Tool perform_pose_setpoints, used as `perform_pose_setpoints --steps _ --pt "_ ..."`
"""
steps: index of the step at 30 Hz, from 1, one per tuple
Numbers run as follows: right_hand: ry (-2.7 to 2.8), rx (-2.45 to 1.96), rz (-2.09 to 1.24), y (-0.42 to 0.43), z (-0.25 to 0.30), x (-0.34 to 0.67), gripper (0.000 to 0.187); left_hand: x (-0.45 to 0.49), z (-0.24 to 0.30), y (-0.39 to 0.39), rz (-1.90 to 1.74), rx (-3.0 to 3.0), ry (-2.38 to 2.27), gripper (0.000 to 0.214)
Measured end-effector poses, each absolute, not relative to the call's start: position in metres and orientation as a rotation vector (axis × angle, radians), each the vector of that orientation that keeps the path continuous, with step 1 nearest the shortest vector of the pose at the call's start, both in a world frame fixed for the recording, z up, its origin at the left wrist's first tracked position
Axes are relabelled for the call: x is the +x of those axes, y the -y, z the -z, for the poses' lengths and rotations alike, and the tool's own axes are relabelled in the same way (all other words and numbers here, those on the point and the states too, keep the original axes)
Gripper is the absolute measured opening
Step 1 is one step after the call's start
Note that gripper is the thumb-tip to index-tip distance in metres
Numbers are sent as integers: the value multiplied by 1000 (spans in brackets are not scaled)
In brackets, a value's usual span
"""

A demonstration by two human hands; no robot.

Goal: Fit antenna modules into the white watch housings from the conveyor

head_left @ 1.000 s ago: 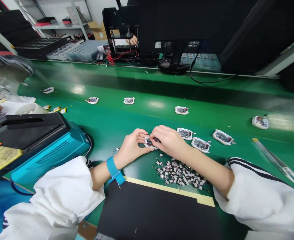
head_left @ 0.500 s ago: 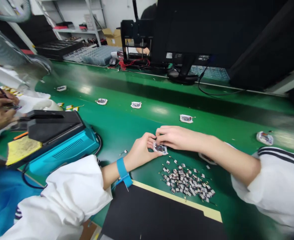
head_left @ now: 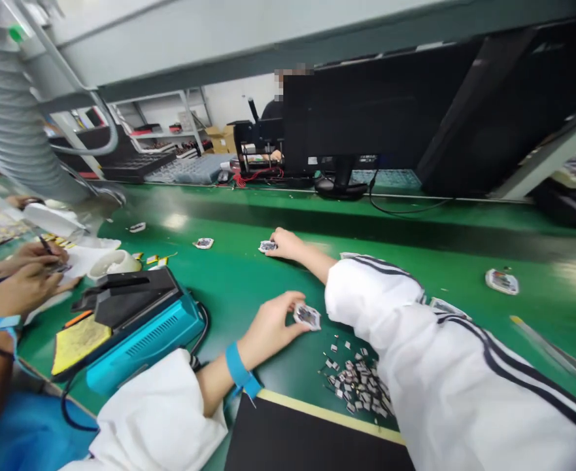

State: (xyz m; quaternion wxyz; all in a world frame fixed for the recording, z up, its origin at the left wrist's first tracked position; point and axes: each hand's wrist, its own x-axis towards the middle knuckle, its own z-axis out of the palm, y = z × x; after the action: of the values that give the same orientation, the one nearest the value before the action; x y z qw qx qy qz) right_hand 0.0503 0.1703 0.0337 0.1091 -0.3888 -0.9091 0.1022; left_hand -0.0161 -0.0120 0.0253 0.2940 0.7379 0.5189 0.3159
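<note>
My left hand (head_left: 271,326), with a blue strap at the wrist, pinches the edge of a small white housing (head_left: 308,316) that has a circuit board inside. Farther out, my right arm stretches across the bench, and my right hand (head_left: 286,245) has its fingers closed on another white housing (head_left: 267,246) of the same kind. A heap of small silvery parts with short leads (head_left: 359,386) lies near my left hand, half covered by my right sleeve. Beyond, to the left, sits one more white housing (head_left: 204,243).
A teal soldering station (head_left: 143,343) with a yellow sponge (head_left: 82,343) stands at left, next to a co-worker's hands (head_left: 23,284). A black mat (head_left: 307,438) lies in front. A monitor (head_left: 366,118) stands at the back; tweezers (head_left: 552,350) and a housing (head_left: 502,281) lie right.
My right hand has left the housing in my left hand and reached forward to another one on the bench. My left hand keeps its hold. The view has tilted up.
</note>
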Motion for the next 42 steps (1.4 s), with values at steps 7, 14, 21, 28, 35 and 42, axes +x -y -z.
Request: perform_pose_setpoints --steps 7,14,21,28,35,42 --pt "2676 -1231 -413 -124 -54 154 35 -44 -30 -58 -849 2047 -1748 34" --pt "2632 -1266 -532 -59 -32 197 37 -27 -37 -79 -791 2227 -1846 24" --pt "2593 -1169 -636 -50 -25 193 39 27 -43 20 -347 2540 -1217 11" --pt "2509 -1147 -666 -49 -15 176 23 28 -21 27 -364 2514 -1290 10" --pt "2514 -1135 -788 -39 -16 176 29 14 -25 32 -327 2615 -1305 15" --pt "2600 -921 -875 -31 -11 182 39 -11 -37 28 -614 2486 -1430 14"
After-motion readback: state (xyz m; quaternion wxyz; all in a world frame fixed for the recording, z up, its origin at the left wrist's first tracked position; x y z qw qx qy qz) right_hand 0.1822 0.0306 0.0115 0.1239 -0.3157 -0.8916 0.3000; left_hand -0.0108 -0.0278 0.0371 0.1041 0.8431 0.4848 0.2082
